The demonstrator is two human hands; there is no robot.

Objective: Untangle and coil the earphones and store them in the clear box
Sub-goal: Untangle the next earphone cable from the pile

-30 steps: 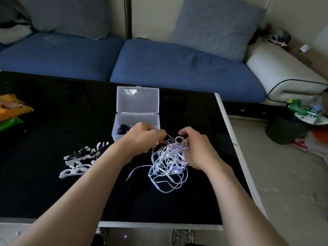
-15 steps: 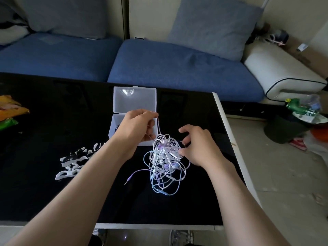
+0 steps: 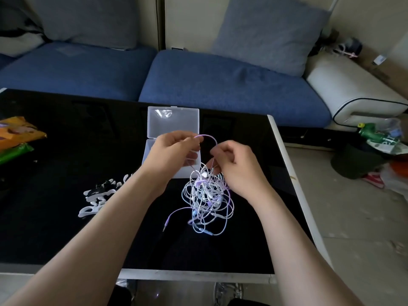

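Pinching purple strand [image 3: 208, 138] at both ends: left hand [image 3: 174, 155] and right hand [image 3: 236, 164] hold arc raised over earphones [image 3: 207, 199]; right hand, fingers spread half second ago, now grips. Tangle still knotted on table [image 3: 55, 228], just near of lid-up clear box [image 3: 173, 122]. Judgement: one lead isolated, coiling not begun.
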